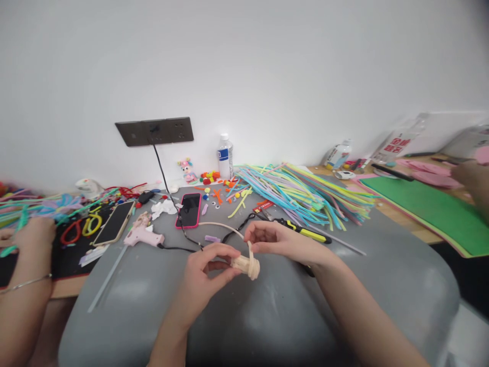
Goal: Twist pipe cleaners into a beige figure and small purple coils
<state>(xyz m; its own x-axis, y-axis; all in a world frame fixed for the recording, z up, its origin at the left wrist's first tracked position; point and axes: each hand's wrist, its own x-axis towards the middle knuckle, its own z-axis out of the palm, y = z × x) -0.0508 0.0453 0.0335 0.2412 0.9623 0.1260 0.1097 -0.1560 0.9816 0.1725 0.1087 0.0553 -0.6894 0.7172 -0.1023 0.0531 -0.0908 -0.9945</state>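
My left hand [208,270] is closed around a small beige coil of pipe cleaner [246,265], held just above the grey mat [153,290]. My right hand [277,238] pinches the loose end of the same beige pipe cleaner, which stands up from the coil near my fingertips. A long beige strand [219,225] curves away behind my hands. The pink glue gun [142,234] lies to the left, its black cord running up to the wall socket [155,131].
Two phones [189,209] [114,222] lie on the mat, a heap of coloured pipe cleaners [301,193] at back right, a water bottle [225,156], a yellow-black tool [305,231]. Another person's hand [28,239] works at left; a green mat [431,209] at right.
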